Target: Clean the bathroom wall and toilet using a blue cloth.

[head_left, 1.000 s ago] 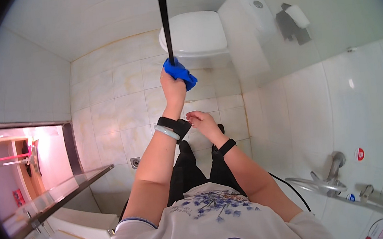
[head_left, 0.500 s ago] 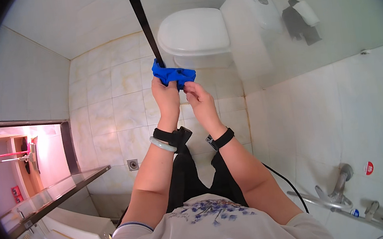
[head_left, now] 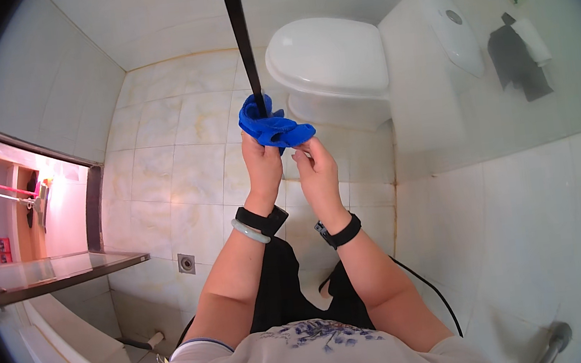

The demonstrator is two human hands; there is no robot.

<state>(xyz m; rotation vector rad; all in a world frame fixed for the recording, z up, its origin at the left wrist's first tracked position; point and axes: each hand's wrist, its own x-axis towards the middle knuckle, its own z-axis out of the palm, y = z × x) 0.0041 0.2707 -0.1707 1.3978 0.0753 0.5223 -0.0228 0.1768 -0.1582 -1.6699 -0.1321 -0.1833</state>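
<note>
A blue cloth (head_left: 271, 128) is wrapped about the lower visible end of a long black bar (head_left: 240, 37) that comes down from the top of the view. My left hand (head_left: 262, 167) grips the cloth from below at the bar, its fingertips hidden behind the fabric. At the cloth's right end, my right hand (head_left: 319, 171) pinches the edge between thumb and fingers. Both wrists carry black bands, and a pale bangle (head_left: 250, 232) circles the left one.
Beyond the hands stands a white toilet (head_left: 326, 52) with its lid down. A paper roll (head_left: 531, 41) hangs on the right wall. A floor drain (head_left: 186, 264) lies at left, near a dark-framed ledge (head_left: 64, 272) and a white basin (head_left: 83, 341). A black cable (head_left: 435, 283) runs by my right arm.
The view has shifted, so the toilet and bar appear further right. The cloth has bunched higher around the bar and its right end droops more. Both hands keep hold of it.
</note>
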